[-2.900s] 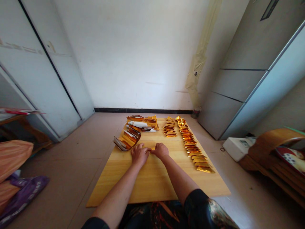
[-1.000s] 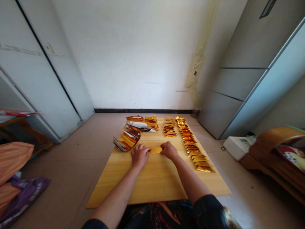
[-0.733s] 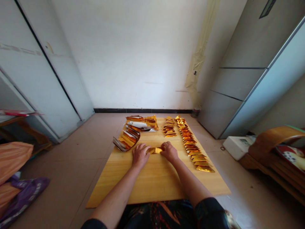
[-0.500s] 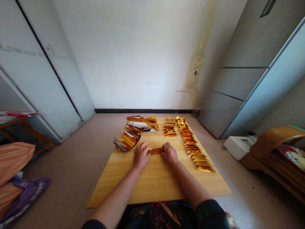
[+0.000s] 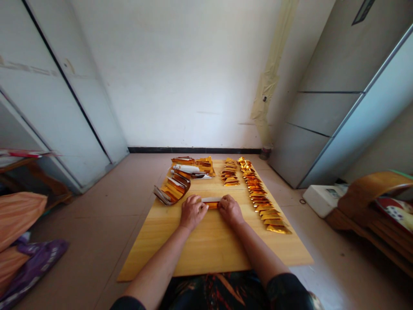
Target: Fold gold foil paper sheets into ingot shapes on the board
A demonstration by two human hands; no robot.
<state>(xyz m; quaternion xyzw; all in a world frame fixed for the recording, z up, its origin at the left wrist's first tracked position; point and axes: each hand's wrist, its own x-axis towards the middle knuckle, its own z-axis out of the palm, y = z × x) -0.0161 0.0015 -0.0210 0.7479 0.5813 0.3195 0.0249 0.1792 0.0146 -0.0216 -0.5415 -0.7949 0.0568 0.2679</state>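
Between my hands, a strip of gold foil paper (image 5: 212, 205) lies low over the wooden board, with a pale band along its far edge. My left hand (image 5: 193, 212) grips its left end, fingers bent and pressed together. At the other end my right hand (image 5: 230, 209) pinches the foil, its fingertips partly hidden. Beyond my left hand sits a curved stack of gold and white foil sheets (image 5: 176, 187). Folded gold foil pieces (image 5: 267, 211) run in a long overlapping row right of my right hand, and a shorter row of folded foil pieces (image 5: 230, 173) stands farther back.
The wooden board (image 5: 206, 254) reaches from my lap toward the wall. More foil sheets (image 5: 193, 167) are piled at its far left. A fridge (image 5: 318, 99) and a white box (image 5: 322, 199) stand to the right; orange and purple bags (image 5: 35, 258) lie at left.
The foil between my hands has turned so that a pale band now shows along its far edge. My left fingers have shifted slightly to the right and nearer me.
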